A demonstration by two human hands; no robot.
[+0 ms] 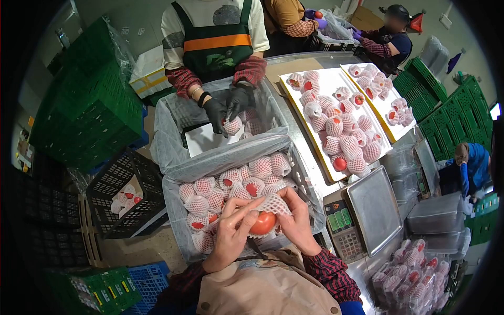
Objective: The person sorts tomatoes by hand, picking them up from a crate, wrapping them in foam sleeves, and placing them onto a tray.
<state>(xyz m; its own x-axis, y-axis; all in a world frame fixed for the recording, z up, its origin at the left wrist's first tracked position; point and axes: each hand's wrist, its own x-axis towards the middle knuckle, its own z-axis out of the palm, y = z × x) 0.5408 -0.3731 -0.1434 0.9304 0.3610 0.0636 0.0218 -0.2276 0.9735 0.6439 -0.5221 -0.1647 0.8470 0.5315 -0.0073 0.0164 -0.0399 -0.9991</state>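
Between my two hands is a red tomato (263, 223) partly covered by a white foam net sleeve (274, 203). The fingers of my left hand (231, 233) press on the tomato and the sleeve from the left. With thumb and fingers, my right hand (298, 223) grips the sleeve's edge on the right side. The lower part of the tomato is bare. Directly beneath lies a lined crate (184, 231) full of tomatoes in foam nets (215, 199), partly hidden by my hands.
Across from me, a person's black-gloved hands (223, 113) hold a netted tomato over a second lined crate (170, 126). White trays (328, 165) of netted tomatoes stand at right, near a scale (373, 205). Left are a black crate (126, 184) and green crates (89, 105). Other people work behind.
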